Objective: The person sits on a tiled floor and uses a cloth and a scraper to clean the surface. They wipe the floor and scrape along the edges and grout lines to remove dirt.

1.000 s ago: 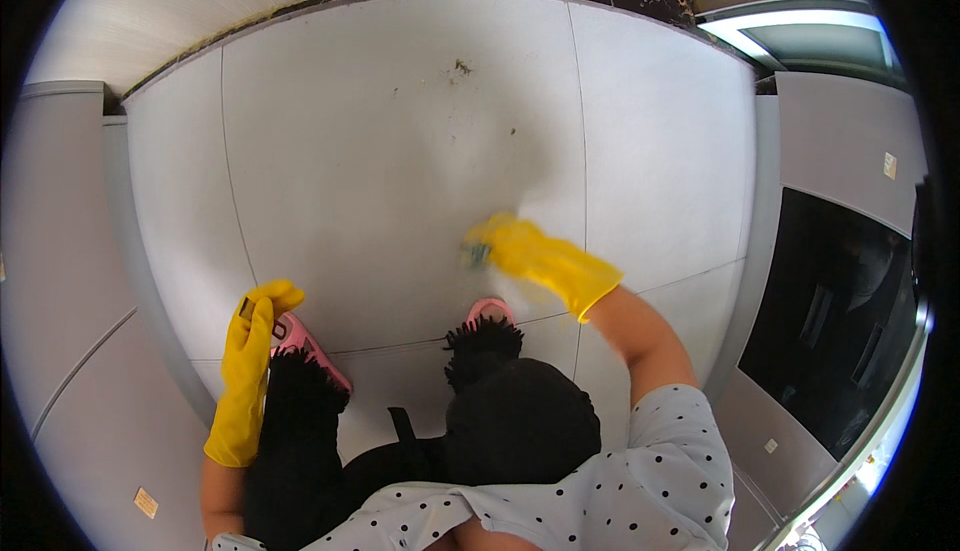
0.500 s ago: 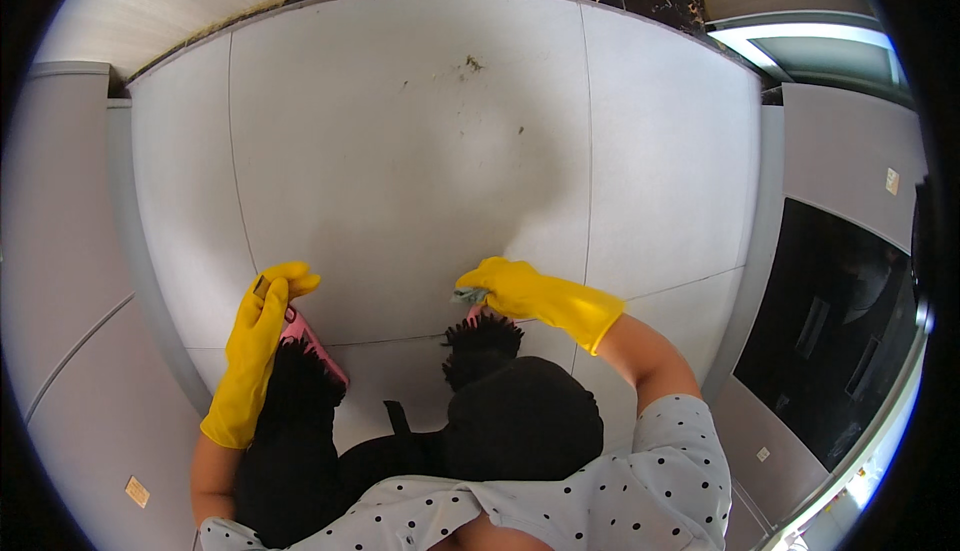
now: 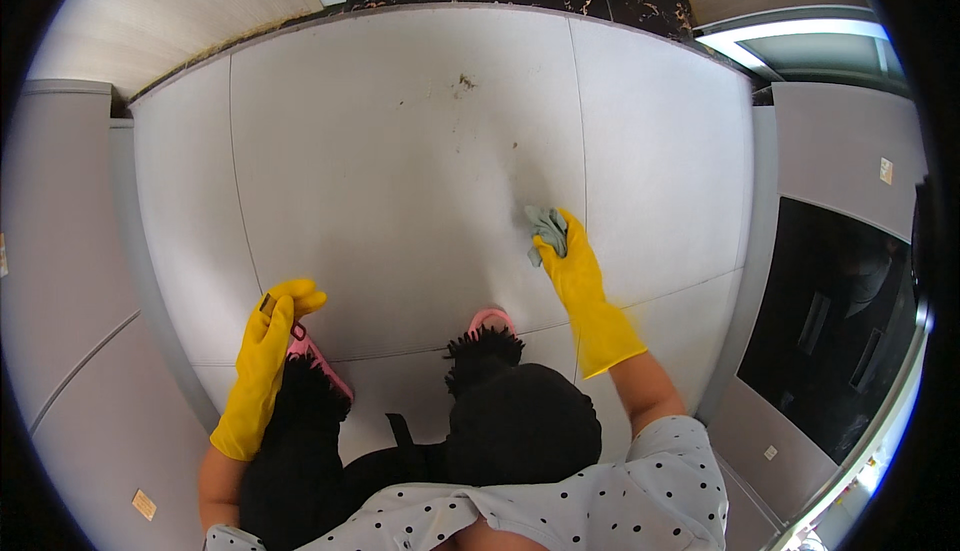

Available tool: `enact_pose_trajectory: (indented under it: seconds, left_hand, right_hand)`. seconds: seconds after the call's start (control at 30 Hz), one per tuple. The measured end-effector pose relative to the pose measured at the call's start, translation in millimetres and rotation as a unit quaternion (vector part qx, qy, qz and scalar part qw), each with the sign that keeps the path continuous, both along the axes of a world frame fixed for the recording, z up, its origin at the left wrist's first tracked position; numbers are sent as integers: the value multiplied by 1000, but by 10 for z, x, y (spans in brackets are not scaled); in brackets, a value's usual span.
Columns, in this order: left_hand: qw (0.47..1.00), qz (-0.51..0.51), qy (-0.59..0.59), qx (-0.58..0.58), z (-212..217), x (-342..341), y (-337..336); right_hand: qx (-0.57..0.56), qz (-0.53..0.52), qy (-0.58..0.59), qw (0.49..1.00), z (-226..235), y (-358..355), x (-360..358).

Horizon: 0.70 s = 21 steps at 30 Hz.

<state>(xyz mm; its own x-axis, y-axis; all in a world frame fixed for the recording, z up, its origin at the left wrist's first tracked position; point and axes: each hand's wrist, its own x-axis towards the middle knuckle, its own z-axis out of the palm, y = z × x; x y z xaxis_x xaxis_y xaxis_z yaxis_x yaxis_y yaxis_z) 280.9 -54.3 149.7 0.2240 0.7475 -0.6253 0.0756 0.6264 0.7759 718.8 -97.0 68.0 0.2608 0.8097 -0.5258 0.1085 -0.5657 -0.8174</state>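
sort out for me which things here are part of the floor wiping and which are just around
In use:
- right hand in a yellow glove, pressing a grey cloth on the floor tiles
- dirty marks on the tiles
- left hand, gloved, holding a small scraper

Just around:
- pink slippers
- dark oven door
- grey cabinets

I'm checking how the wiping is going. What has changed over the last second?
The right hand, gloved in yellow and gripping the cloth, first drew back toward the body, then reached forward and to the right across the floor tile, closer to the dark specks. The left hand shifted only slightly and keeps hold of a small dark thing. The pink shoes stayed put.
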Motion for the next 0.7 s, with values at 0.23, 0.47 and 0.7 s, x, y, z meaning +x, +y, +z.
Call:
enact_pose_trajectory:
  seconds: [0.23, 0.47, 0.7]
  left_hand:
    - [999, -11, -13, -28, -91, 64, 50]
    - [1000, -19, -4, 1, 6, 123, 101]
    - [999, 39, 0, -13, -145, -72, 40]
  right_hand:
    - [6, 34, -388, 921, -730, 338, -597]
    - [154, -44, -249, 955, -626, 916, -446]
    - [77, -84, -326, 938, -927, 1075, 197]
